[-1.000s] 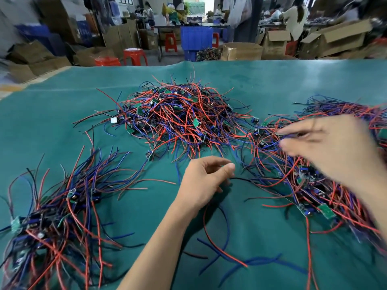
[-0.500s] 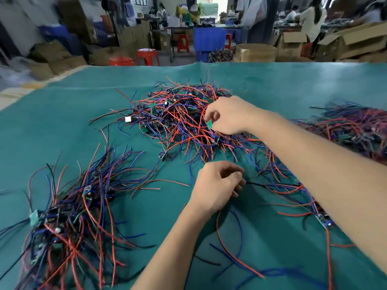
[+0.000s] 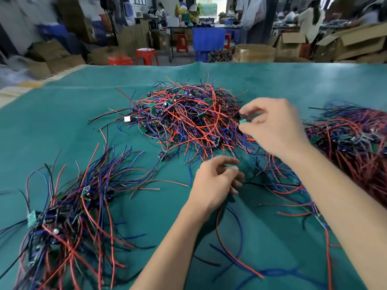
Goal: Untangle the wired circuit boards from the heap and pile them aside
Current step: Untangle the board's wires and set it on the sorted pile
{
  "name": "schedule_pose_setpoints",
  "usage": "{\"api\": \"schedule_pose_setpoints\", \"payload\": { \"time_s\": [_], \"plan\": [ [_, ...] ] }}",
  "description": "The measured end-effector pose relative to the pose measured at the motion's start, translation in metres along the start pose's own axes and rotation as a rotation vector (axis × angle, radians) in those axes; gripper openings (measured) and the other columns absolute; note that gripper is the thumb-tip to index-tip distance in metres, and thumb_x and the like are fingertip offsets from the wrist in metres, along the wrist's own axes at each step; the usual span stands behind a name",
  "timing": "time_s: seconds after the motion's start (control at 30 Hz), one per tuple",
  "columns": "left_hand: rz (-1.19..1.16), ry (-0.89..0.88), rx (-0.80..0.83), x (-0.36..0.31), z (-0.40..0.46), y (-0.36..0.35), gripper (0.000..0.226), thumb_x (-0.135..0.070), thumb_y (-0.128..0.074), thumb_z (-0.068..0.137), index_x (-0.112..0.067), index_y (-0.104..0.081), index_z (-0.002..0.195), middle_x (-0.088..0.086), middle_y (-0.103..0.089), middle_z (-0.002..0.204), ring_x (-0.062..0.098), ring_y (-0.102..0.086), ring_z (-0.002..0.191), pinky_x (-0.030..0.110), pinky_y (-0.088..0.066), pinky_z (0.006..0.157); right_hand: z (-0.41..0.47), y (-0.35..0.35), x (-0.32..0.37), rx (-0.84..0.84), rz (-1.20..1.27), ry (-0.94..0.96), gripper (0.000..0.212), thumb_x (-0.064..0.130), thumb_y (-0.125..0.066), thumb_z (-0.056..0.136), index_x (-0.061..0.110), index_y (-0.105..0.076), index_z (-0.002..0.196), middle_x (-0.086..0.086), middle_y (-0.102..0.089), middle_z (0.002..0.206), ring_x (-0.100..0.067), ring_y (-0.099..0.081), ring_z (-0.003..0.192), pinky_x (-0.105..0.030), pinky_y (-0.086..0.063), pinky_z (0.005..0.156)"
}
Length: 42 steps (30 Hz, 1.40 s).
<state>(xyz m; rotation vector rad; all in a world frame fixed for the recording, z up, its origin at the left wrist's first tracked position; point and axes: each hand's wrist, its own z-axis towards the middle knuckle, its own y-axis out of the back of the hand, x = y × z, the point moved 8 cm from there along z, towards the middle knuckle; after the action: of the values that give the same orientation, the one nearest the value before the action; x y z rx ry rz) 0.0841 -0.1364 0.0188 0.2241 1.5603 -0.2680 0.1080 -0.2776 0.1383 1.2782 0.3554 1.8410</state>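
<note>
Pinching a green circuit board (image 3: 243, 121) in right hand (image 3: 272, 126) grip above heap (image 3: 188, 120), left hand (image 3: 215, 183) loosely curled, holding nothing

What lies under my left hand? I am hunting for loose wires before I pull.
Under the left hand only the green mat and a few red and blue wires trailing out below the palm show. Whatever the curled fingers cover is hidden.

text: none legible | white tag (image 3: 127, 119) in the heap, well left of the right hand (image 3: 270, 126): blank or too small to tell | green boards: markings too blurred | cardboard boxes (image 3: 354, 43) beyond the bench: no print readable
</note>
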Motion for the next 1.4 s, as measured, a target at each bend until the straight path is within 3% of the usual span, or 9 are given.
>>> {"api": "schedule_pose_setpoints", "payload": {
  "time_s": [0.27,0.47,0.73,0.8,0.97,1.1,1.23,1.3,1.4],
  "plan": [
    [-0.232,0.013,0.074,-0.006,-0.003,-0.003,0.034,-0.014,-0.049,0.102,-0.016,-0.074,0.079,0.001,-0.07,0.078,0.009,-0.064,0.066,0.021,-0.054,0.061,-0.109,-0.015,-0.006,-0.097,0.2,0.133,0.049,-0.01,-0.08,0.072,0.018,-0.075,0.112,0.007,-0.076,0.094,-0.009,-0.073,0.084,-0.025,-0.056,0.086],
    [-0.295,-0.03,0.014,-0.007,-0.003,0.005,0.015,-0.001,-0.058,0.093,-0.003,-0.071,0.086,0.02,-0.068,0.094,0.027,-0.059,0.085,0.029,-0.05,0.075,-0.117,-0.012,-0.008,-0.185,0.275,0.151,0.028,-0.002,-0.079,0.074,0.015,-0.074,0.096,0.007,-0.074,0.091,-0.008,-0.07,0.083,-0.023,-0.056,0.081],
    [-0.435,-0.078,0.138,-0.017,-0.008,0.0,0.013,0.007,-0.067,0.077,-0.004,-0.062,0.082,0.016,-0.069,0.098,0.023,-0.066,0.082,0.033,-0.056,0.077,-0.108,-0.033,-0.045,0.033,0.513,-0.224,0.016,0.034,-0.072,0.092,0.024,-0.075,0.08,0.015,-0.072,0.07,-0.004,-0.066,0.065,-0.028,-0.054,0.065],
    [-0.404,-0.086,0.139,-0.016,-0.009,-0.002,0.018,0.009,-0.067,0.078,-0.006,-0.063,0.087,0.013,-0.069,0.092,0.024,-0.066,0.08,0.033,-0.057,0.075,-0.107,-0.034,-0.049,0.015,0.584,-0.249,0.009,0.025,-0.077,0.09,0.023,-0.08,0.081,0.011,-0.077,0.079,-0.009,-0.071,0.074,-0.037,-0.057,0.067],
    [-0.342,-0.079,0.117,-0.014,-0.007,-0.001,0.028,0.015,-0.066,0.077,-0.007,-0.061,0.093,0.008,-0.064,0.092,0.024,-0.059,0.081,0.029,-0.047,0.074,-0.104,-0.036,-0.056,0.028,0.769,-0.294,0.011,0.008,-0.078,0.088,0.017,-0.084,0.087,-0.001,-0.079,0.079,-0.006,-0.065,0.064,-0.016,-0.05,0.054],
    [-0.468,-0.001,0.184,-0.012,-0.005,-0.005,0.04,0.021,-0.051,0.077,-0.003,-0.062,0.106,0.015,-0.068,0.103,0.024,-0.068,0.087,0.036,-0.056,0.09,-0.102,-0.038,-0.064,0.034,1.031,-0.42,0.007,0.007,-0.079,0.085,0.011,-0.082,0.081,-0.005,-0.077,0.08,-0.011,-0.065,0.068,-0.019,-0.048,0.056],
    [-0.445,0.093,0.142,-0.006,-0.005,-0.008,0.014,-0.013,-0.051,0.1,-0.006,-0.064,0.1,0.011,-0.068,0.082,0.028,-0.073,0.081,0.036,-0.061,0.074,-0.101,-0.04,-0.066,0.12,1.107,-0.469,0.032,0.031,-0.086,0.064,0.008,-0.081,0.086,-0.001,-0.069,0.073,-0.011,-0.057,0.061,-0.021,-0.041,0.052],
    [-0.411,0.177,0.186,-0.001,-0.009,-0.014,0.03,-0.041,-0.06,0.09,-0.012,-0.068,0.087,0.013,-0.07,0.077,0.027,-0.073,0.075,0.032,-0.06,0.065,-0.101,-0.041,-0.06,0.167,1.037,-0.397,0.035,0.037,-0.085,0.063,0.009,-0.081,0.084,-0.003,-0.067,0.07,-0.016,-0.054,0.06,-0.026,-0.037,0.054],
    [-0.293,0.154,0.331,-0.001,-0.014,-0.02,0.028,-0.042,-0.067,0.088,-0.014,-0.073,0.087,0.012,-0.072,0.086,0.022,-0.072,0.079,0.027,-0.058,0.067,-0.102,-0.04,-0.056,0.183,0.972,-0.355,0.032,0.034,-0.082,0.072,0.006,-0.08,0.086,-0.01,-0.068,0.069,-0.02,-0.055,0.061,-0.028,-0.037,0.055]
  ]
}}
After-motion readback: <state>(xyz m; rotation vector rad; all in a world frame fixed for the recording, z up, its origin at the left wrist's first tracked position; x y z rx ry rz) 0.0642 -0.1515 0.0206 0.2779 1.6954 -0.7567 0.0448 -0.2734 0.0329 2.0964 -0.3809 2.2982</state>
